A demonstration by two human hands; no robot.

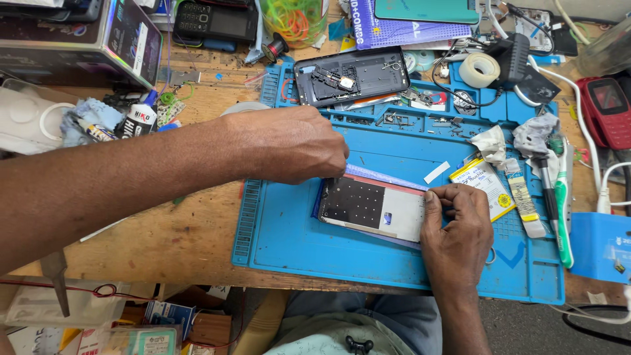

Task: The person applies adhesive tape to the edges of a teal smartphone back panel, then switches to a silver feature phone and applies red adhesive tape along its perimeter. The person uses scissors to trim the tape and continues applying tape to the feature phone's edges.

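Right hand [458, 230] pinches the phone's [372, 207] corner; left hand [296, 146] fingertips press its top edge—best keep it flat on the mat [296, 243].

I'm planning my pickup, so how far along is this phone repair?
Done: the rear shell lies apart, opened, at the mat's top edge. In hand: the left hand works at the screen panel's top corner while the right hand steadies it. Left: the two parts are not yet rejoined.

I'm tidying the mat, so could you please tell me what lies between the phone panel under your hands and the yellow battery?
In the head view, between the phone panel and the yellow battery, a small white strip lies on the blue mat.
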